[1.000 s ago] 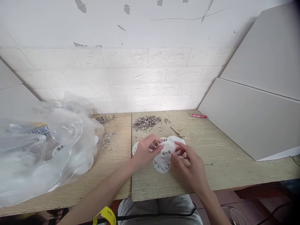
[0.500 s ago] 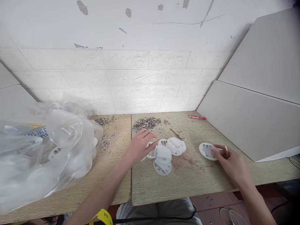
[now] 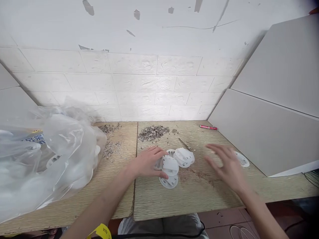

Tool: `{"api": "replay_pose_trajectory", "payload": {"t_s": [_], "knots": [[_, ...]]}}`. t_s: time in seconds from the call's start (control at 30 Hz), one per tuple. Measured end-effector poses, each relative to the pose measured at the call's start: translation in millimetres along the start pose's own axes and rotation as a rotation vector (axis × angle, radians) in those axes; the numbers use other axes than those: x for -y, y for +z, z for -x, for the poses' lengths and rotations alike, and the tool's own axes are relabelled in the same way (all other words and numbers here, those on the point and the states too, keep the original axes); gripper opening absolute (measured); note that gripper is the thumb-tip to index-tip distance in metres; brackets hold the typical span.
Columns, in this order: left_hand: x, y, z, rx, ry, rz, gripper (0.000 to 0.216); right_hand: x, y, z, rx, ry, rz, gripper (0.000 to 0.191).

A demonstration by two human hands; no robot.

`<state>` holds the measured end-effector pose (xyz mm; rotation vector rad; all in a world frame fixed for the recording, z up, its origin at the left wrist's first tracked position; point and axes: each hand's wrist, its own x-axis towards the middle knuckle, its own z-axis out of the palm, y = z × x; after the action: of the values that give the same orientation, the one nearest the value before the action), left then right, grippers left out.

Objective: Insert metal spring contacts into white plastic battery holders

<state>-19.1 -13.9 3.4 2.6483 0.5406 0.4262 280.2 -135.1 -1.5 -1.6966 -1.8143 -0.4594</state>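
Observation:
My left hand (image 3: 149, 162) rests at the left side of a small pile of round white plastic discs (image 3: 170, 166), its thumb and forefinger apart around the edge of one. Slots and small metal pieces show in several discs; some overlap, and my left fingers cover part of the pile. More discs (image 3: 184, 156) lie stacked just right of it. My right hand (image 3: 225, 164) is in the air over the table, blurred, fingers spread and holding nothing. Behind it, near the right panel, a single slotted disc (image 3: 242, 159) lies on the table, partly hidden by the hand.
A heap of small metal pieces (image 3: 153, 133) lies near the wall, with more small pieces (image 3: 112, 149) to its left. Tweezers (image 3: 184, 144) and a red pen (image 3: 208, 127) lie farther back. A large clear plastic bag (image 3: 67, 149) with white parts fills the left side.
My right hand has let go of the disc, which now lies farther right by the panel, and has moved left with its fingers spread. My left hand has come down onto the pile.

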Motion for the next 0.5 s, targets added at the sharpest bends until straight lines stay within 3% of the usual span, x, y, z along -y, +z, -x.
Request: {"api": "replay_pose_trajectory", "payload": {"t_s": [0.1, 0.17, 0.27, 0.5], "knots": [[1.0, 0.5, 0.3, 0.016, 0.044, -0.005, 0.083, 35.3, 12.5, -5.8, 0.285, -0.172, -0.088, 0.047], [1.8, 0.6, 0.8, 0.020, 0.068, -0.018, 0.081, 45.2, 22.2, -9.2, 0.373, -0.201, -0.101, 0.058], [3.5, 1.9, 2.1, 0.022, 0.092, -0.053, 0.078, 47.1, 34.0, -16.2, 0.415, -0.215, -0.111, 0.068], [-0.8, 8.9, 0.9, -0.020, 0.115, -0.108, 0.066, 37.3, 34.8, -29.2, 0.452, -0.263, -0.157, 0.052]]}}
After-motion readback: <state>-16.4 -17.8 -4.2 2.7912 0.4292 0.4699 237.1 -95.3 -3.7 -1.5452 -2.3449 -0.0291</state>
